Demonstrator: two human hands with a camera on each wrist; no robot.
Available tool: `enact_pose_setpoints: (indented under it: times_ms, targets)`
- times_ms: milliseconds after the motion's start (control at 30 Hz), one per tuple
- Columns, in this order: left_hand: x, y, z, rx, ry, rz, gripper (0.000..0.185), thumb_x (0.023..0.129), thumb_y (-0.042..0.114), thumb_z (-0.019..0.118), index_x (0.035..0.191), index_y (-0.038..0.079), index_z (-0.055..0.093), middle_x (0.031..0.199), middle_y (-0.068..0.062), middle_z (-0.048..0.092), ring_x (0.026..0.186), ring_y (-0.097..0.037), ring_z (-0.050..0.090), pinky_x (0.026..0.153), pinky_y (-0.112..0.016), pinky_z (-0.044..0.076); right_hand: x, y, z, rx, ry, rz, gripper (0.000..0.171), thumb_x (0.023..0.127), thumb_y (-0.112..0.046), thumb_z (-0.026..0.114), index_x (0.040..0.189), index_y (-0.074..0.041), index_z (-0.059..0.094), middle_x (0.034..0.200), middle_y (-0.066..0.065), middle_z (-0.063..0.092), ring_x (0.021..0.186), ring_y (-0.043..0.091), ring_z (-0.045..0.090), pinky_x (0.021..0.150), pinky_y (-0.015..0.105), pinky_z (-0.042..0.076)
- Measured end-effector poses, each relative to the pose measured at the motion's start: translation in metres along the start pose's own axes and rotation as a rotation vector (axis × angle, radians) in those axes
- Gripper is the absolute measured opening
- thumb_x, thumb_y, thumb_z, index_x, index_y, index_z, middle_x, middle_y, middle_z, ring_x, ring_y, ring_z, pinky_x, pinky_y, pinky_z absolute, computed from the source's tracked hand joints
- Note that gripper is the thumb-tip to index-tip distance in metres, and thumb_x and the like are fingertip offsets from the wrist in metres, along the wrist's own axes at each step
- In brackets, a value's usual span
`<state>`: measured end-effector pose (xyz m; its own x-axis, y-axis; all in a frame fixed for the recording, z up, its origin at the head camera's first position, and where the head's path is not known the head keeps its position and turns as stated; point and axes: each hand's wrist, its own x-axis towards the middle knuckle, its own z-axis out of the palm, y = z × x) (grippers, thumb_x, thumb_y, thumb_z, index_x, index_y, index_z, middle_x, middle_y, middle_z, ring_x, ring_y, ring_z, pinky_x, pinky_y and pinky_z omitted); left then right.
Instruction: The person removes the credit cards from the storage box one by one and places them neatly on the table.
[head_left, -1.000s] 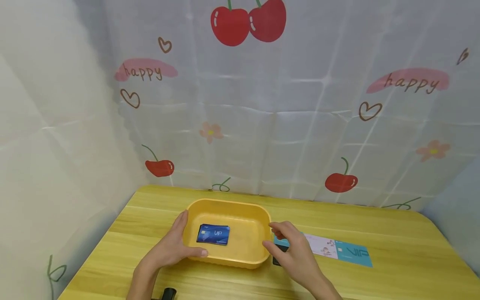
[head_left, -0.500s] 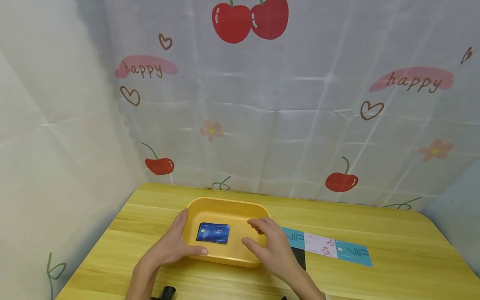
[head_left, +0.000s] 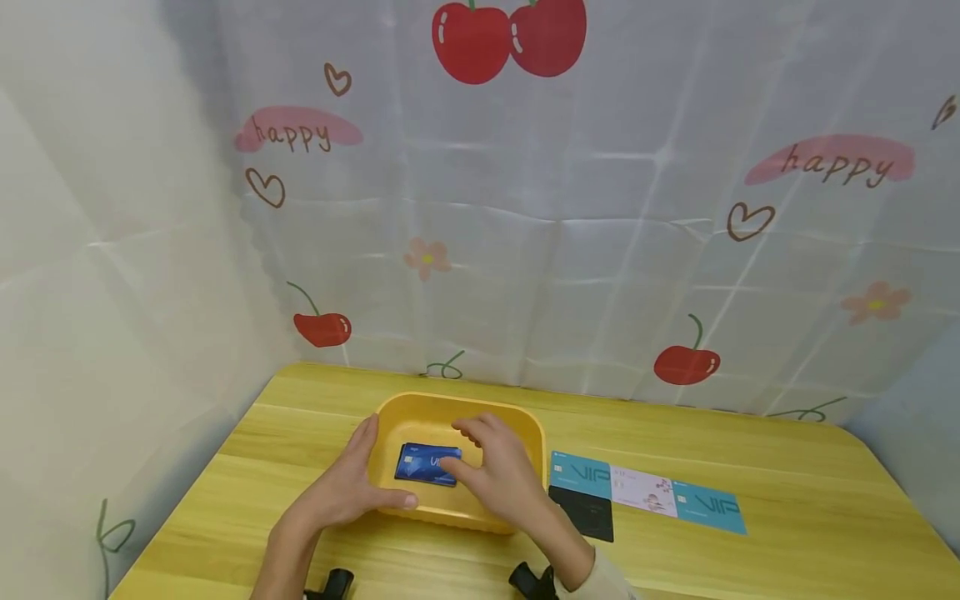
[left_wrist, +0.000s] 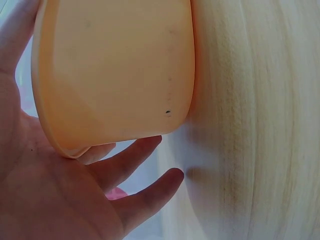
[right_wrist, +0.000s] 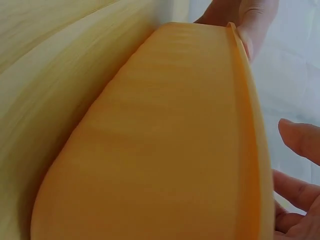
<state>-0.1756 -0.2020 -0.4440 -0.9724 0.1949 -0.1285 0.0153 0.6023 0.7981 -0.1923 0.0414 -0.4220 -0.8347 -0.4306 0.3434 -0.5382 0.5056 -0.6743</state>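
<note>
The right hand (head_left: pixel 498 471), fingers relaxed and holding nothing, is hovering over the blue card (head_left: pixel 424 463), lying at nine o'clock, long axis nine-to-three; the left hand (head_left: pixel 347 492) is gripping the yellow tray (head_left: pixel 420 406).

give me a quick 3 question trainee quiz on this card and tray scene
1. True or false: the left hand holds the rim of the yellow tray.
2. Which card lies inside the tray? A. black card B. dark blue VIP card C. white card
3. Fill in: the right hand reaches over the ____.

Key
1. True; its thumb lies on the near rim.
2. B, the dark blue VIP card. The black card, two teal cards and white card lie on the table.
3. tray.
</note>
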Motion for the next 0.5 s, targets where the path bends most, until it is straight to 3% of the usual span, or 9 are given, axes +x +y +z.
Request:
enact_pose_setpoints:
  times_ms: [233, 500]
  targets:
    - [0.002, -0.001, 0.004, -0.007, -0.002, 0.019, 0.13, 0.073, 0.047, 0.085, 0.156, -0.003, -0.002, 0.162, -0.024, -0.003, 0.146, -0.045, 0.005, 0.112, -0.064, 0.014, 0.006, 0.004, 0.008, 0.047, -0.037, 0.051, 0.047, 0.091, -0.038, 0.072, 0.124, -0.006, 0.065, 0.116, 0.006, 0.061, 0.107, 0.027, 0.06, 0.088, 0.045, 0.051]
    - [0.0, 0.001, 0.001, 0.005, 0.001, 0.0, 0.131, 0.073, 0.048, 0.085, 0.156, -0.003, -0.002, 0.162, -0.025, -0.004, 0.146, -0.045, 0.005, 0.112, -0.064, 0.015, 0.012, 0.015, 0.022, 0.066, -0.044, 0.077, 0.046, 0.09, -0.031, 0.074, 0.125, -0.003, 0.064, 0.12, 0.012, 0.06, 0.11, 0.031, 0.056, 0.089, 0.049, 0.049]
